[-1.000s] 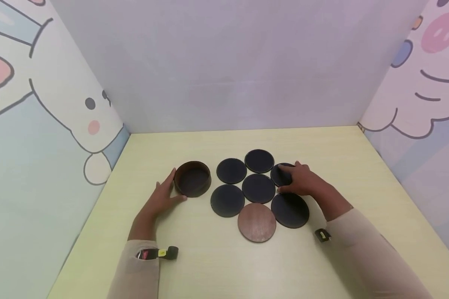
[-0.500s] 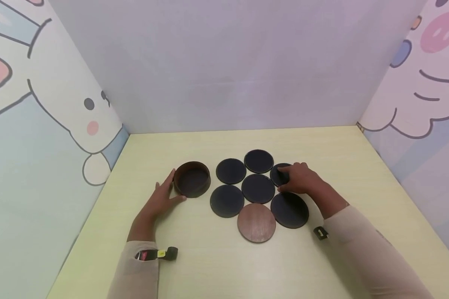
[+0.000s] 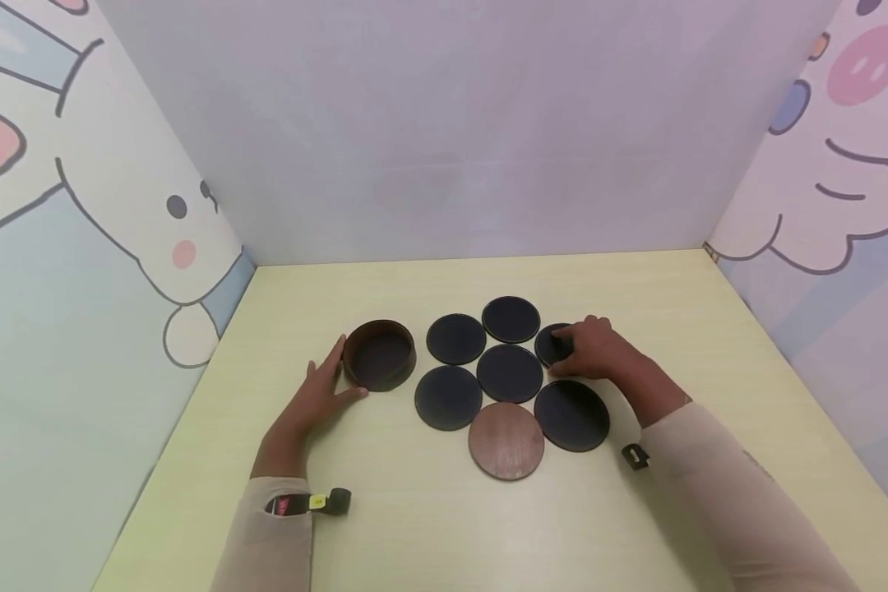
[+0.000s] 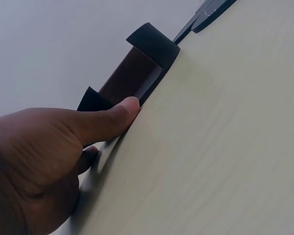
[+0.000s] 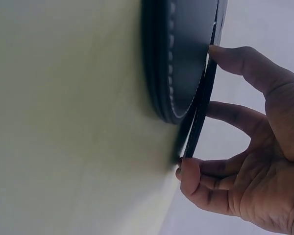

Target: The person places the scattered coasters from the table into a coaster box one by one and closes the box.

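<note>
In the head view, my left hand [image 3: 316, 399] holds a dark round coaster holder [image 3: 381, 360] from its left side, thumb at the near edge. The left wrist view shows the thumb along the base of the holder [image 4: 154, 44], whose wall has a wide gap. My right hand [image 3: 595, 349] holds a round black coaster [image 3: 551, 347] at the right of a group of coasters. From the right wrist, thumb and fingertips sit at the edge of that coaster [image 5: 198, 122], with the index finger against its face. Another stitched coaster [image 5: 191, 54] lies close beside it.
Several black coasters, one [image 3: 511, 373] in the middle, lie flat on the pale table [image 3: 429, 526]. A brown coaster [image 3: 506, 441] lies nearest the person. Walls rise at the back and both sides, the side ones with cartoon animals. A strapped device [image 3: 311, 502] sits on the left sleeve.
My right hand has shifted slightly at the right-hand coaster, its fingers drawn closer together around it. My left hand and the holder stay in place.
</note>
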The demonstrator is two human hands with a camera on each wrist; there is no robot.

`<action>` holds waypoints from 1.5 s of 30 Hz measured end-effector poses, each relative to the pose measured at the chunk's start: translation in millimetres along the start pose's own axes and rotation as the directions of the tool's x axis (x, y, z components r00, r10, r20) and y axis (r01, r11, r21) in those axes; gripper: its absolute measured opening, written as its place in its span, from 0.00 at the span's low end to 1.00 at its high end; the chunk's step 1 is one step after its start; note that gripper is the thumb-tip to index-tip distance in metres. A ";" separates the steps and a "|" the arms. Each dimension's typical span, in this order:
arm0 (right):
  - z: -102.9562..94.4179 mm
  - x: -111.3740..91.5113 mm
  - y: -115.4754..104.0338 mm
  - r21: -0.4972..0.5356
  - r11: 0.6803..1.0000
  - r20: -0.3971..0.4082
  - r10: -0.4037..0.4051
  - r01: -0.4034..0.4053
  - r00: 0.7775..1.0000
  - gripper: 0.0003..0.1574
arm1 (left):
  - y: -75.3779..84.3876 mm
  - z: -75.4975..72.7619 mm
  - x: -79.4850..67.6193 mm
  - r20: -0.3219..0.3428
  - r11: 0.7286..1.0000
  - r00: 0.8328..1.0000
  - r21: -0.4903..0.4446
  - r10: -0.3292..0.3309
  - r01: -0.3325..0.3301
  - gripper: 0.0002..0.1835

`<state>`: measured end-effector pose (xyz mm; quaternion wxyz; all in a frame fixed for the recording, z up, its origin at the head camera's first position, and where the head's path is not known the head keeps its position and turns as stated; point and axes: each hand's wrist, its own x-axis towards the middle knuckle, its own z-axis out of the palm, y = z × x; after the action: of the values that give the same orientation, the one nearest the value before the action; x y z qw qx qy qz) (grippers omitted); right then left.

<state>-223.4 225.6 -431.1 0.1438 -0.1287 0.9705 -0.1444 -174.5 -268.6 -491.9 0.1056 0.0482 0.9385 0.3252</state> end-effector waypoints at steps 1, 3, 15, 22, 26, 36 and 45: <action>-0.4 0.4 0.5 0.006 1.000 0.002 -0.004 0.004 1.000 0.49 | -0.3 -0.1 -0.1 0.000 1.000 1.000 0.002 0.000 0.000 0.60; -1.3 0.8 1.0 0.018 1.000 0.004 -0.008 0.008 1.000 0.49 | -0.5 -0.3 -0.4 0.000 1.000 1.000 0.000 -0.004 0.004 0.60; -4.0 -3.2 6.1 0.017 1.000 -0.033 -0.003 0.003 0.999 0.47 | -1.9 -0.5 -2.4 0.006 1.000 1.000 -0.016 0.016 -0.016 0.60; -8.2 -6.1 1.1 0.011 1.000 -0.083 0.028 -0.027 0.996 0.49 | -0.8 -2.6 -3.7 -0.001 1.000 1.000 -0.018 0.012 -0.012 0.60; -8.7 -6.8 -1.2 0.016 0.999 -0.103 0.038 -0.037 0.994 0.49 | 1.3 -2.6 -5.9 -0.005 0.999 1.000 -0.035 0.019 -0.020 0.60; -12.8 -7.1 -9.6 0.008 1.000 -0.154 0.015 -0.014 0.988 0.50 | -1.9 -2.6 -2.8 0.006 1.000 1.000 -0.021 0.020 -0.020 0.58; -16.5 -5.0 -22.3 0.007 1.000 -0.186 -0.011 0.012 0.983 0.49 | -0.5 -2.9 -2.2 0.023 1.000 1.000 -0.015 0.006 -0.006 0.57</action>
<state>-219.3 210.4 -407.7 0.0522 -0.1198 0.9783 -0.1605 -173.0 -271.1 -489.6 0.1156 0.0539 0.9347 0.3318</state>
